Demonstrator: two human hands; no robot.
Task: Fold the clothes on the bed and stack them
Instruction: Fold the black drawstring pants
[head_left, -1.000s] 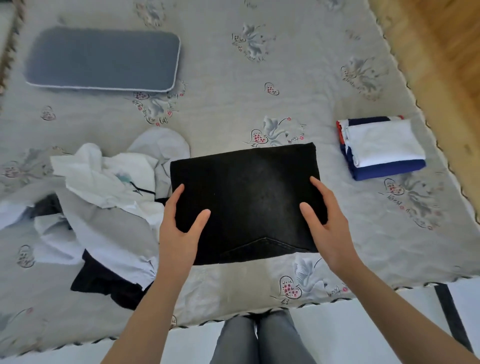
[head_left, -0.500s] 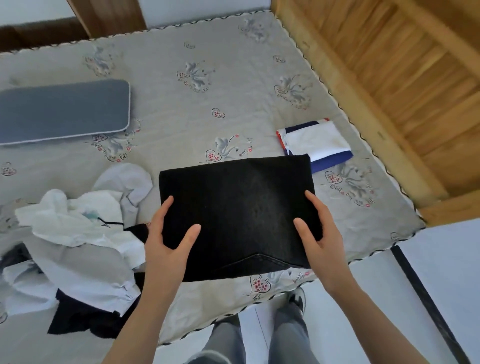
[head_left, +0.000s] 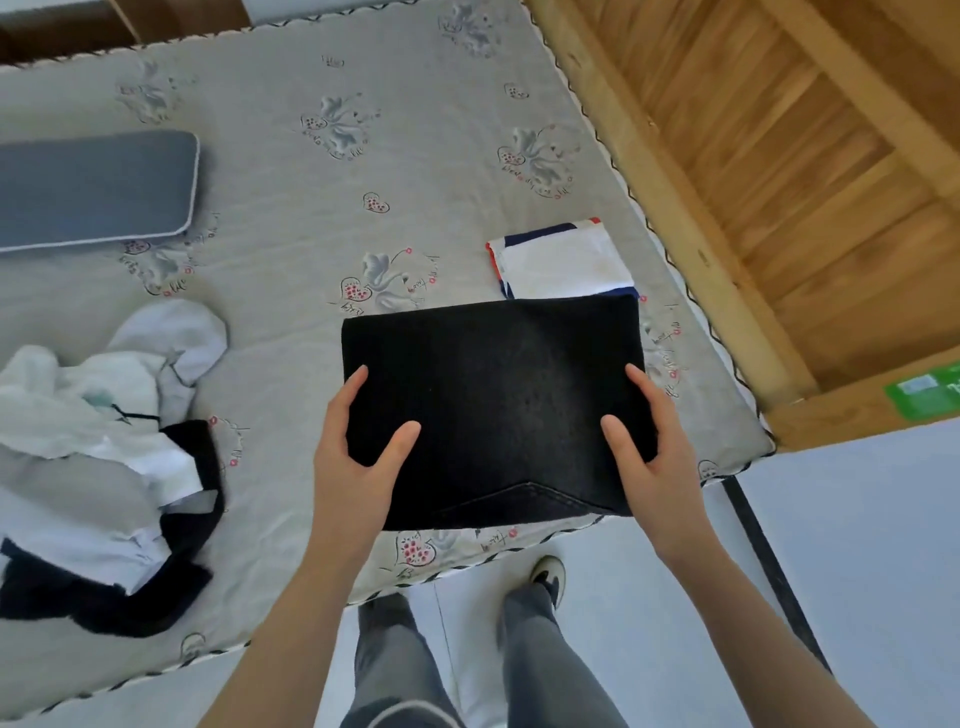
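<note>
left hand (head_left: 358, 467): grips folded black garment (head_left: 493, 405), fingers hidden beneath
right hand (head_left: 649, 457): same
stack (head_left: 561, 265): near edge covered

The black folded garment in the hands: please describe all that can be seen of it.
The black garment is folded into a flat rectangle of dark, denim-like cloth, with a V-shaped stitched seam near its front edge. The left hand and the right hand grip its two sides, thumbs on top. Its far right corner overlaps the folded stack in this view; contact cannot be told.
</note>
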